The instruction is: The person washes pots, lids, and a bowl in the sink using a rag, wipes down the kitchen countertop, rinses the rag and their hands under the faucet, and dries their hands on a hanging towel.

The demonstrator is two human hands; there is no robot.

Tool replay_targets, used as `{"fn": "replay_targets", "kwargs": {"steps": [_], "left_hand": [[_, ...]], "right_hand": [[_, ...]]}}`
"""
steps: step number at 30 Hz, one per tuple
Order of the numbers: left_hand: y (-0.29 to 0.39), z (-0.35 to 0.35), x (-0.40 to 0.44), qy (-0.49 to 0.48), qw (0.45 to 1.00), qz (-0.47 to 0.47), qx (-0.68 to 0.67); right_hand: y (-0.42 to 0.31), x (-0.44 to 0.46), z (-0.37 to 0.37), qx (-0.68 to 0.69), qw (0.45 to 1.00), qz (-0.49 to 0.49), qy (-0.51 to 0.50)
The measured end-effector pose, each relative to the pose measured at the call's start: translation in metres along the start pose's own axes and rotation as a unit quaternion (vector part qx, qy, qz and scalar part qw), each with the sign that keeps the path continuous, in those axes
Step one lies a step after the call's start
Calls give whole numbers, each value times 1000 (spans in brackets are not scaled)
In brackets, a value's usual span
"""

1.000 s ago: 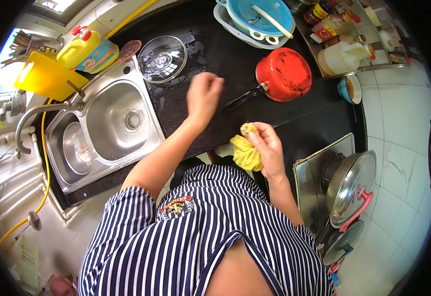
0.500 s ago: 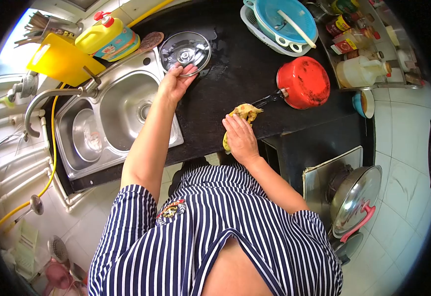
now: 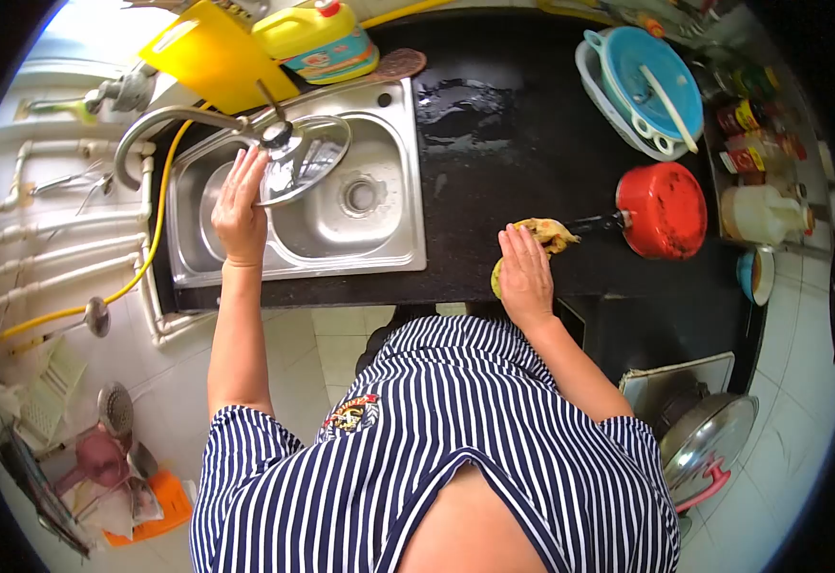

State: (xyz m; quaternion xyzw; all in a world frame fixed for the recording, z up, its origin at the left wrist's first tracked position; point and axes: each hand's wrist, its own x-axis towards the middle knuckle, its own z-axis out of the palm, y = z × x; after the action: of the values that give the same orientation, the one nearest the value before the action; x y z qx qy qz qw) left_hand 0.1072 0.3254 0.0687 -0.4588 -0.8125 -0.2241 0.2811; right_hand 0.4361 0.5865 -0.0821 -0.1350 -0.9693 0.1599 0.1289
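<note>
Over the sink (image 3: pixel 412 224): glass lid (image 3: pixel 320 158), left hand (image 3: pixel 239 212) straight-fingered at it, grip hidden from me
Right of the sink: right hand (image 3: pixel 528 280) nearly flat on yellow cloth (image 3: pixel 553 233)
Farther right: red pot (image 3: pixel 675 212)

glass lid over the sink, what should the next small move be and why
Probably ease the glass lid down into the larger basin with the left hand. The lid is tilted above the sink, close to the tap, with the fingers at its edge, and the part of that basin in view looks bare, so there seems to be room.
</note>
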Motion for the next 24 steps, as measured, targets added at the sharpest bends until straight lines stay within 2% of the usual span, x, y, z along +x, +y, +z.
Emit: {"fn": "replay_targets", "kwargs": {"steps": [4, 7, 9, 10, 13, 16, 19, 24], "left_hand": [[-5, -36, -8, -4, 999, 34, 31], [0, -49, -15, -7, 998, 23, 55], [2, -55, -19, 10, 998, 15, 55], [3, -58, -21, 13, 998, 7, 55], [7, -67, -26, 10, 998, -15, 64], [12, -70, -33, 13, 997, -32, 70], [18, -67, -45, 1, 998, -51, 48], [26, -63, -59, -21, 997, -72, 32]], "right_hand": [[-21, 23, -14, 11, 998, 14, -68], [-38, 48, -30, 30, 997, -19, -63], [-41, 54, -29, 50, 999, -1, -2], [-40, 52, -26, 63, 998, 19, 7], [-32, 27, -13, -8, 997, 70, -21], [-19, 2, 9, -26, 997, 41, -55], [-17, 23, 18, -20, 998, 47, -29], [5, 106, 31, -55, 984, 157, 66]]}}
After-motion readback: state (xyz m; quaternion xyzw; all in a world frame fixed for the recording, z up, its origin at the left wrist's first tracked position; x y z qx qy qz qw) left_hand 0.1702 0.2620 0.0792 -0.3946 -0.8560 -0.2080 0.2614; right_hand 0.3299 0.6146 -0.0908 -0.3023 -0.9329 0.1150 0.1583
